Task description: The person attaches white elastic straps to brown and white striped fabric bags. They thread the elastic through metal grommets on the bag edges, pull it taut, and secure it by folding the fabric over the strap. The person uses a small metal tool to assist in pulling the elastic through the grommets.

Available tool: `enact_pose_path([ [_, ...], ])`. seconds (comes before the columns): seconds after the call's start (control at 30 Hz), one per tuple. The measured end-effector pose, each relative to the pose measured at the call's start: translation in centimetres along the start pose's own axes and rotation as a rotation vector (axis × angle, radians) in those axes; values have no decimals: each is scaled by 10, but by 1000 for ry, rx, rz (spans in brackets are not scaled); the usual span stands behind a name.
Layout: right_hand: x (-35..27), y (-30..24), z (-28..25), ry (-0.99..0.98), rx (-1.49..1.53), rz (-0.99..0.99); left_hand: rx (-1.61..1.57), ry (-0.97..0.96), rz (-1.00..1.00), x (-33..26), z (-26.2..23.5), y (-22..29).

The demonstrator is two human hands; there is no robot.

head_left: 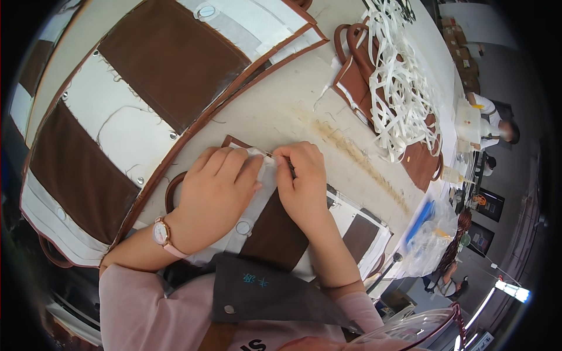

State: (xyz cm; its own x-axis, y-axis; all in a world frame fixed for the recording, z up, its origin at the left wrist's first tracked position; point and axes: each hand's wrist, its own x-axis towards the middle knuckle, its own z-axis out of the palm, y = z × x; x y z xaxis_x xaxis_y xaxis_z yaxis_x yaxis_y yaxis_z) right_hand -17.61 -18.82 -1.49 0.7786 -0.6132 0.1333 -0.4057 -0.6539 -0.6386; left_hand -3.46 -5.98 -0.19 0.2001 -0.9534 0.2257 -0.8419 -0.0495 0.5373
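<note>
In front of me lies a brown-and-white bag piece (280,225) with reddish-brown edging and a round metal snap. My left hand (218,184), wearing a pink-strapped watch (161,231), curls its fingers over the top edge of this piece and holds it. Close beside them, my right hand (305,184) is closed in a pinch at the same edge. A small thin tip shows between the two hands; what the right fingers hold is mostly hidden. A reddish-brown handle (171,193) loops out from under my left hand.
Stacked bag panels (175,58) with loose threads fill the left of the table (281,120). White strips (404,82) lie heaped over brown bag parts (354,79) at the far right. Clear plastic (433,248) lies at the right edge. People (497,126) work beyond.
</note>
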Motion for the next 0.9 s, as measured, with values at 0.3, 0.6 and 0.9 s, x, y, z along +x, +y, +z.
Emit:
enact_pose_path([
  [0.3, -26, -6, -10, 162, -63, -46, -15, 95, -91, 5, 2, -11],
  [0.6, 15, -14, 13, -34, -31, -27, 265, 40, 32, -9, 1, 3],
  [0.9, 27, -11, 7, -103, -178, -325, 317, -6, 28, -11, 2, 7],
])
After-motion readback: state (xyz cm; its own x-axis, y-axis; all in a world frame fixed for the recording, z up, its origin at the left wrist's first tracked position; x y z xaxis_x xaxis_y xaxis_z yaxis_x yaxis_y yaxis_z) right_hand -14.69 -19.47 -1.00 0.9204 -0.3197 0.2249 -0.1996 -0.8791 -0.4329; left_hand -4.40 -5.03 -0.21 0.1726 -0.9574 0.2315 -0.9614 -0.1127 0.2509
